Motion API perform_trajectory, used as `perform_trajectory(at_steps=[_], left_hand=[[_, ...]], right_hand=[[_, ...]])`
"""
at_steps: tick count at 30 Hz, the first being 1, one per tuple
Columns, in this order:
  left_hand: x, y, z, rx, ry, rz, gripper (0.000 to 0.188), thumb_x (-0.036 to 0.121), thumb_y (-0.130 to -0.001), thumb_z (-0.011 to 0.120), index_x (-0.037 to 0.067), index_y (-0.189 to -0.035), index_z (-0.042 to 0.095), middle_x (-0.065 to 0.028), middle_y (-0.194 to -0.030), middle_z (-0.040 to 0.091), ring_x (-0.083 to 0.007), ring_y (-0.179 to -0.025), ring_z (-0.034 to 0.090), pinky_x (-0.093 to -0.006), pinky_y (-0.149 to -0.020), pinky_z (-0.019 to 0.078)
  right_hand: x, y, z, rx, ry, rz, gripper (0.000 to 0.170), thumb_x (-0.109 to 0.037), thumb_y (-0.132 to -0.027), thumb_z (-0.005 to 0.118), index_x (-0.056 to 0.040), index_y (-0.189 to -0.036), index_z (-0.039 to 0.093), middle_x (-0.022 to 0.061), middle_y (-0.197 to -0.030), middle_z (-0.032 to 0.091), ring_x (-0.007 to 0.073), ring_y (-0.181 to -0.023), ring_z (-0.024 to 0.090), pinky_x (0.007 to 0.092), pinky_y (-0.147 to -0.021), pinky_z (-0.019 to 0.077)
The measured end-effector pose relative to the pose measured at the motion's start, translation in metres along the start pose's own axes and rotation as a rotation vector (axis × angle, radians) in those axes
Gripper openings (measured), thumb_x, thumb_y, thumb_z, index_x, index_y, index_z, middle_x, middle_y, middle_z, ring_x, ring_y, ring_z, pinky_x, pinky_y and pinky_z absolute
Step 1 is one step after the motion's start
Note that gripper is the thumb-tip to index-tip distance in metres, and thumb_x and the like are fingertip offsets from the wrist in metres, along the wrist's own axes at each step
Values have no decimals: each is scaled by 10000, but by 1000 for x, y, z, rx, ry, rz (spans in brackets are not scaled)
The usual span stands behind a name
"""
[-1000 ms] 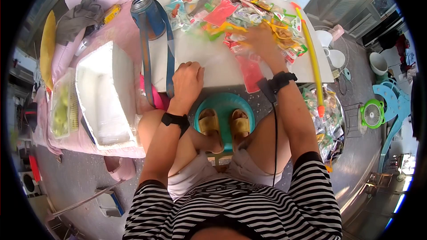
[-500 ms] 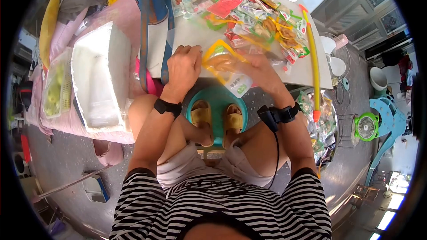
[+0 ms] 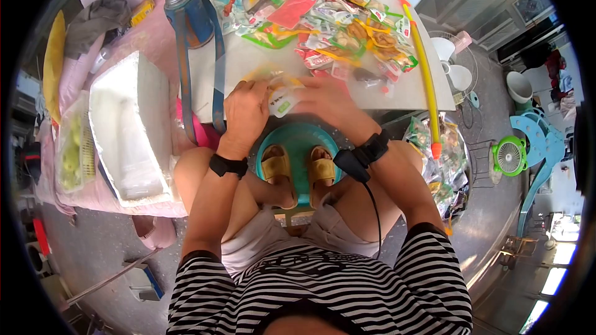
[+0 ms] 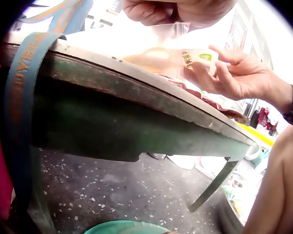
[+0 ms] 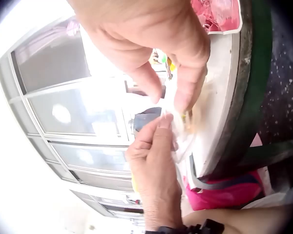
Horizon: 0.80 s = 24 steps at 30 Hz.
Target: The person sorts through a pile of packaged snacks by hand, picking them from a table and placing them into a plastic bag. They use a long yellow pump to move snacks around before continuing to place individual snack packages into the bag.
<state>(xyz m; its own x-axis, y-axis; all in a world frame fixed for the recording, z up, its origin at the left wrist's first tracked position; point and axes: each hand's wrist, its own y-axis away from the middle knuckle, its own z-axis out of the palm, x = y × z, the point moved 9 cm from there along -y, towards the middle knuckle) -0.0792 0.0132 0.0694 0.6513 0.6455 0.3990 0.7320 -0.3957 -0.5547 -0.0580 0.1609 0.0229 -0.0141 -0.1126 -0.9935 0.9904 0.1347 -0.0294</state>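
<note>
In the head view my left hand [image 3: 246, 111] is at the table's near edge, pinching a clear plastic bag [image 4: 168, 36] that shows best in the left wrist view. My right hand [image 3: 335, 104] is close beside it and pinches a snack packet [image 3: 283, 102] with a white-and-green label. The packet [image 4: 200, 57] overlaps the bag in the left wrist view, and the fingers of both hands nearly meet in the right wrist view. Beyond the hands lies a pile of snack packets [image 3: 347, 31], with a red packet [image 3: 292, 9] on top.
A blue bottle [image 3: 189, 18] with a long strap stands on the table's left side. Along its right edge runs a yellow tube [image 3: 428, 80] with orange ends. A white foam box [image 3: 130, 130] is at left on the bed; a tub of packets [image 3: 450, 167] stands at right.
My right hand reached into the pile, took a yellow-edged snack packet and brought it left to my left hand. The left hand stays near the table edge, holding the clear bag.
</note>
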Motion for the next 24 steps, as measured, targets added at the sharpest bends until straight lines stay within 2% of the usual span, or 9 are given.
perform_trajectory(at_steps=[2, 4, 8, 13, 15, 16, 20, 23, 24], left_hand=[[0, -1, -1, 18, 27, 2, 127, 39, -781, 594, 38, -900, 639, -146, -771, 636, -339, -731, 601, -428, -613, 478], [-1, 0, -2, 33, 42, 7, 131, 43, -786, 590, 43, -906, 643, -148, -775, 636, -339, -730, 601, -429, -613, 477], [-3, -2, 0, 39, 83, -8, 132, 54, -798, 588, 49, -911, 655, -162, -774, 630, -339, -713, 606, -430, -605, 469], [-17, 0, 0, 78, 194, -44, 116, 72, -817, 586, 41, -894, 668, -169, -725, 622, -329, -634, 604, -392, -572, 463], [-26, -2, 0, 68, 232, -102, 115, 71, -827, 581, 35, -890, 670, -168, -712, 621, -322, -608, 602, -368, -562, 463], [-33, -3, 0, 101, 276, -109, 134, 85, -848, 582, 26, -928, 673, -138, -658, 614, -236, -555, 590, -316, -547, 453], [-50, -3, 3, 54, 415, -217, 155, 111, -866, 601, 2, -954, 668, -57, -585, 554, -93, -541, 507, -262, -519, 413], [-49, -4, -3, 54, 360, -202, 146, 102, -864, 598, 3, -946, 667, -70, -583, 559, -109, -532, 517, -272, -509, 408], [-51, -5, -3, 66, 372, -223, 132, 102, -841, 603, 2, -906, 658, -136, -650, 585, -232, -599, 565, -316, -555, 437]], right_hand=[[9, 5, -11, 52, 66, 97, 280, -186, -818, 681, 6, -1017, 637, 74, -926, 654, 139, -780, 640, 262, -653, 538], [40, 17, -18, 157, -29, 546, 225, -208, -801, 702, -19, -913, 652, 50, -805, 655, 105, -668, 620, 235, -567, 512], [47, 1, -16, 176, -14, 453, 178, -218, -796, 713, -56, -817, 640, 22, -684, 630, 74, -540, 557, 204, -496, 460], [38, -31, 13, 127, -332, 145, 192, -76, -881, 602, 63, -1012, 588, 151, -965, 650, 216, -839, 657, 322, -745, 549], [38, -37, 31, 67, -497, 107, 251, -43, -893, 569, 89, -1103, 535, 185, -1089, 602, 261, -969, 626, 371, -852, 519], [36, -39, 37, 38, -576, 82, 284, -27, -898, 552, 102, -1148, 509, 202, -1152, 579, 284, -1033, 611, 395, -906, 503], [29, -38, 44, -38, -432, 109, 347, -80, -900, 563, 96, -1190, 488, 196, -1195, 556, 265, -1044, 602, 377, -902, 489], [10, -32, 44, -126, -172, 181, 356, -156, -901, 577, 70, -1171, 528, 164, -1098, 618, 226, -955, 637, 328, -819, 513], [-1, -26, 40, -142, -79, 205, 374, -193, -904, 580, 62, -1175, 535, 151, -1065, 636, 208, -931, 642, 311, -796, 513]])
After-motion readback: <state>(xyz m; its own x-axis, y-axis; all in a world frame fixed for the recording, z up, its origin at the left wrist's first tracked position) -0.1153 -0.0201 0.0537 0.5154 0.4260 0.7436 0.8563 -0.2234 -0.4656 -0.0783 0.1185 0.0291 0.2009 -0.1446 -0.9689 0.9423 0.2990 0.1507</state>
